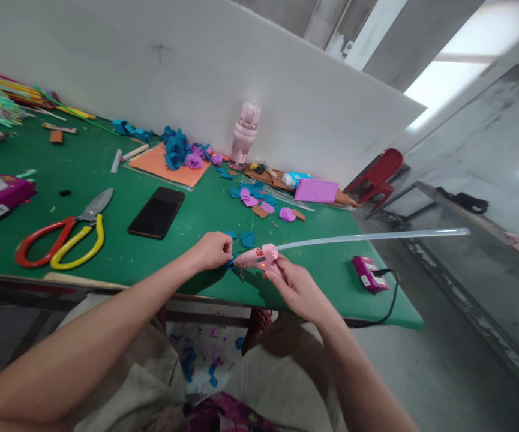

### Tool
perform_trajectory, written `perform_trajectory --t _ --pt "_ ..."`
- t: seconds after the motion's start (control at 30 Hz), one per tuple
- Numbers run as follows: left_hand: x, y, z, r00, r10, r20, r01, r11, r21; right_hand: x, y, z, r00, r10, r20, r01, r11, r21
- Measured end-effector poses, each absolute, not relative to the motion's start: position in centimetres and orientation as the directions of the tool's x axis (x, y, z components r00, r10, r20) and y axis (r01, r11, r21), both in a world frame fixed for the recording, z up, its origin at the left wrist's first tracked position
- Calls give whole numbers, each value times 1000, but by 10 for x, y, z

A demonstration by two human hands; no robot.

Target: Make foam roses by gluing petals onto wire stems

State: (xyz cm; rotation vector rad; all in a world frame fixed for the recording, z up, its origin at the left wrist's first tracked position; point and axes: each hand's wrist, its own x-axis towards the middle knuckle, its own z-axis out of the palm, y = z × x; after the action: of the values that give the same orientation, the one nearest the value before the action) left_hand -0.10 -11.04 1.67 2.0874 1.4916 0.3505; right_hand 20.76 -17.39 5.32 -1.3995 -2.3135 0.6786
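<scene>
My right hand [299, 287] is wrapped around the handle of a pink hot glue gun [266, 259], whose small orange light is lit. A long clear glue stick [376, 237] juts out of the gun's back end towards the right. The nozzle points left, close to my left hand [212, 251]. That hand is closed, its fingers pinching a small blue petal [229, 262] that is mostly hidden. Just beyond lie loose blue petals [248, 239] on the green table. Farther back are piles of purple petals [287, 214] and brown pieces [260, 212].
Red-and-yellow-handled scissors [77, 231] and a black phone [156, 213] lie to the left. Finished blue flowers [177, 148] rest on an orange sheet [169, 168]. A pink bottle [243, 135] stands against the white board. On the right sits a purple power strip [371, 275] with a black cord.
</scene>
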Motion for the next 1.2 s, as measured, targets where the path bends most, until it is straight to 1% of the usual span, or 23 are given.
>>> perform_trajectory --t 0.13,0.5,0.93,1.2 --pt "-1 -110 16 349 932 -94 793 -241 559 208 -174 53 -441 896 50 738 394 -548" --pt "-1 -110 17 351 930 -104 800 -240 550 211 -173 55 -446 894 36 724 384 -573" --pt "-2 -111 17 358 928 -103 799 -248 547 212 -172 55 -441 897 39 732 384 -563" --pt "-2 -110 15 360 928 -94 788 -249 563 214 -171 52 -441 895 62 748 405 -526"
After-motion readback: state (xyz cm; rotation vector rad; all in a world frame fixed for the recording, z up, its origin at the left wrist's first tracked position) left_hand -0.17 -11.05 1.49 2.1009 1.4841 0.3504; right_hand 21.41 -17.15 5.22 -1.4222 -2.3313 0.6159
